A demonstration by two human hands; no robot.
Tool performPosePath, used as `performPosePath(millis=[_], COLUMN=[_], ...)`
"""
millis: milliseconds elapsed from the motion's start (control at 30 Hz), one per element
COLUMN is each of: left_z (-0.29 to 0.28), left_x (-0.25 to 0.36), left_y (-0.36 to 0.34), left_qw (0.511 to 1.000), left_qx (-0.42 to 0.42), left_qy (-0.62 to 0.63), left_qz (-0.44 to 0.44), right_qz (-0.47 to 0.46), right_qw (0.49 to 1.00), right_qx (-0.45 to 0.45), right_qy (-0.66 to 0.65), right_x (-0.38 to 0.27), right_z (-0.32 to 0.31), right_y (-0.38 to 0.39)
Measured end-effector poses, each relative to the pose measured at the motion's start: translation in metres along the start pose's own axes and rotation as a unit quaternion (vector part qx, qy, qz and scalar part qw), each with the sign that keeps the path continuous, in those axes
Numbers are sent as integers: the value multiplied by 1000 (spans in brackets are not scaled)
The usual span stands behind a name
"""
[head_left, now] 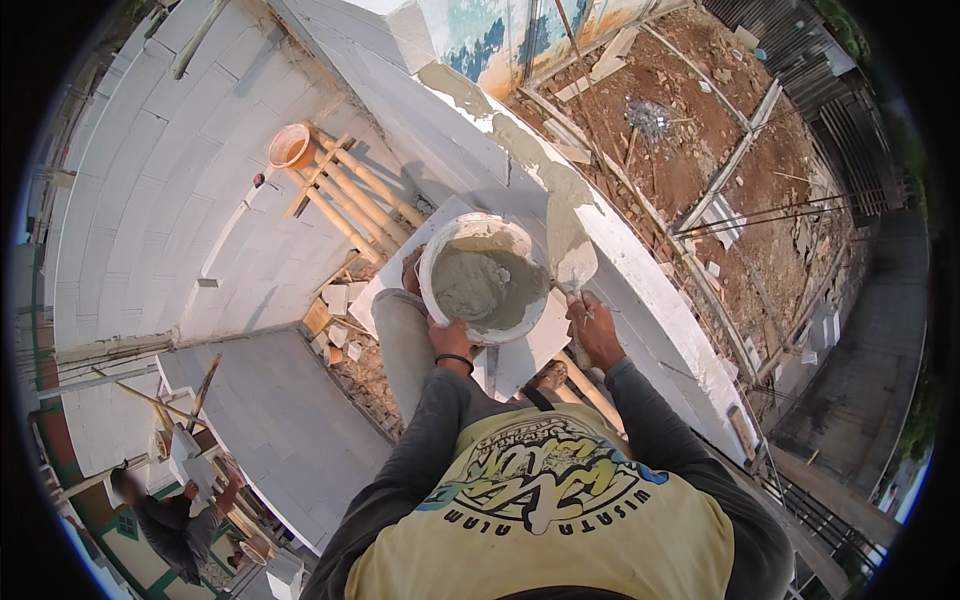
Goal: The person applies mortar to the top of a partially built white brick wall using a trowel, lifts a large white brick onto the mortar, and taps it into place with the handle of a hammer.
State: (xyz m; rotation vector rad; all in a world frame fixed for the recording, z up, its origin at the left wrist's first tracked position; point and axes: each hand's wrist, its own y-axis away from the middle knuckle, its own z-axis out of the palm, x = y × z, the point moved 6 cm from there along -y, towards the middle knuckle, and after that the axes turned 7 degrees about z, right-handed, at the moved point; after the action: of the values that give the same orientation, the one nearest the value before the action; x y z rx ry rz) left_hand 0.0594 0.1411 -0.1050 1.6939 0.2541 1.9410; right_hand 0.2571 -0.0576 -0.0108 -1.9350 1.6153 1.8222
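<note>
My left hand (449, 343) grips the near-left rim of a round white bucket (512, 328) holding wet grey mortar (470, 278), tilted toward me over a pale board (530, 360). My right hand (597, 330) is closed on the handle of a trowel (576, 262), right of the bucket. The trowel's mortar-smeared blade rests on or just over a strip of grey mortar (560, 215) along the white block wall's top (650, 320); whether it touches, I cannot tell.
A bamboo scaffold (355, 205) with an orange bucket (289, 147) stands inside the walls at upper left. A co-worker (165, 525) at lower left holds a pale block (195, 465). Right of the wall lies rubble-strewn soil (720, 150) with beams and rods.
</note>
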Motion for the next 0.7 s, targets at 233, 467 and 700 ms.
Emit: performPosePath(millis=[233,467,700], left_z=[-4,-27,15], left_x=[12,10,68], left_y=[-24,-50,-48], left_qw=[1000,999,980], left_qx=[1,3,-44], left_qy=[-1,30,-101], left_qz=[17,23,166], right_qz=[-22,-33,-197], right_qw=[959,982,830], right_qx=[-102,-121,-73], right_qy=[-263,-141,517], right_x=[-200,-219,-92], right_z=[108,113,50], right_y=[-143,-117,-32])
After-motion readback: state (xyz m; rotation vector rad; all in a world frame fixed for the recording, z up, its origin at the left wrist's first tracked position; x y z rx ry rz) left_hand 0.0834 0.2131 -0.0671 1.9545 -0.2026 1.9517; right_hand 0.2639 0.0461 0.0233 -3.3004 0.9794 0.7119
